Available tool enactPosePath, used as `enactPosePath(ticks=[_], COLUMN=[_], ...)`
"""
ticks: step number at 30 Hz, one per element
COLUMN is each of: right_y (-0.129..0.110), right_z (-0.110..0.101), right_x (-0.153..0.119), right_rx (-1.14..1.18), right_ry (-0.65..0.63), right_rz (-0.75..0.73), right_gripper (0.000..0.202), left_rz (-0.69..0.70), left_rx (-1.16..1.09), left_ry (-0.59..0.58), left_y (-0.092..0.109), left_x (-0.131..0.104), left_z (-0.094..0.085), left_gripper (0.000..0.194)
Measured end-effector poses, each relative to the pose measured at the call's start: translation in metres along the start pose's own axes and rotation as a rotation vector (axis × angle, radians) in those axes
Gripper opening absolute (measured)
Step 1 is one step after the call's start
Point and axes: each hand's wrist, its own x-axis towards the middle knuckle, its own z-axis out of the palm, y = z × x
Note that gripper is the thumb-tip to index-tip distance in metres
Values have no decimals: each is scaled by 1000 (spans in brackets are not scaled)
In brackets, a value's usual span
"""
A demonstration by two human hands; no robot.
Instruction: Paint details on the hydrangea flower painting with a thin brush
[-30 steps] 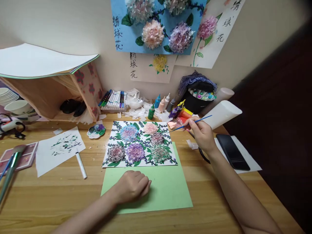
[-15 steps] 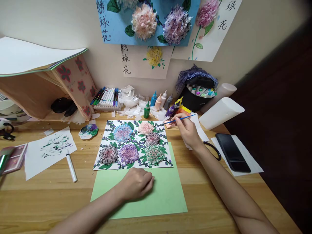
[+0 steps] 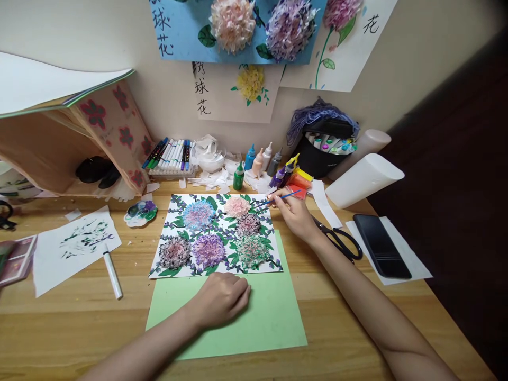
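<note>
A thin blue paintbrush [image 3: 291, 193] is pinched in my right hand [image 3: 294, 214], its tip at the upper right part of a flower picture [image 3: 186, 271]. Whether the tip touches the paper I cannot tell. Several fluffy raised flowers, such as a purple one [image 3: 208, 251] and a green-edged one [image 3: 252, 251], stand out among painted leaves and stems. My left hand [image 3: 225, 297] rests curled on the green sheet [image 3: 273, 317] just below the picture's lower edge; its palm side is hidden, and no held thing shows.
Paint bottles [image 3: 257, 163], a marker tray [image 3: 170, 170] and a black marker case [image 3: 327, 156] line the wall. Scissors [image 3: 349, 246] and a phone [image 3: 381, 246] lie at right. A small palette [image 3: 139, 212], a paint-marked sheet [image 3: 79, 243] and a white marker [image 3: 112, 274] lie at left.
My right hand has moved left with the paintbrush, bringing its tip over the picture's upper right. More of the scissors shows. My left hand stays in place; the view has shifted slightly.
</note>
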Motion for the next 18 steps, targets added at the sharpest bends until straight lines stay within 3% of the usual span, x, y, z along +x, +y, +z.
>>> enactPosePath(ticks=[18], right_y=[10], right_z=[-5], right_x=[3], right_rx=[-9], right_ry=[34], right_rz=[81], right_gripper=[28], left_rz=[-10], left_rx=[0], left_ry=[-22], left_y=[0], left_x=[-1], left_z=[0], left_gripper=[29])
